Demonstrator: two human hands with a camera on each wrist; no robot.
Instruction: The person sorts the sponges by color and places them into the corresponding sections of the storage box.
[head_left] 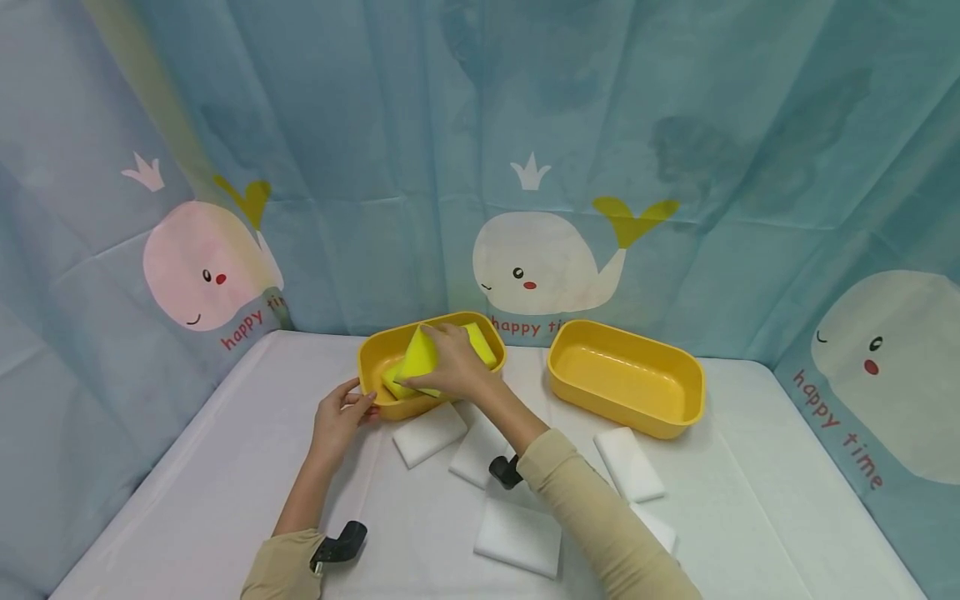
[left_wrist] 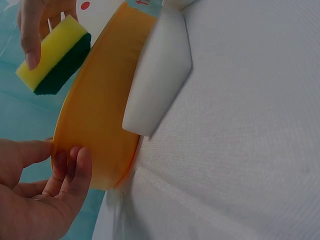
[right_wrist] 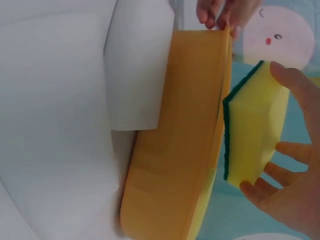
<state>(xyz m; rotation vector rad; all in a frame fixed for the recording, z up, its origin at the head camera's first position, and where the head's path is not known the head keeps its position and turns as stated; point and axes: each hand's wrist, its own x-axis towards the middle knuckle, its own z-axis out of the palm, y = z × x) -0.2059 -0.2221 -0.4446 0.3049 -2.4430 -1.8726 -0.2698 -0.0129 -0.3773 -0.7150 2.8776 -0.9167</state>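
Observation:
My right hand [head_left: 452, 364] grips a yellow sponge [right_wrist: 255, 120] with a dark green scouring side, thumb on one end and fingers on the other. It holds the sponge over the left yellow tub [head_left: 390, 407], green side facing down toward it. Other yellow sponges [head_left: 482, 345] lie inside that tub, partly hidden by the hand. With thumb and fingers my left hand [head_left: 339, 422] pinches the tub's rim at its left end, as the left wrist view [left_wrist: 47, 192] also shows.
A second yellow tub [head_left: 626, 379] stands to the right with nothing in it. Several white sponge blocks [head_left: 429, 434] lie on the white-covered table [head_left: 408, 533] in front of both tubs. A blue curtain [head_left: 375, 167] with whale prints hangs behind.

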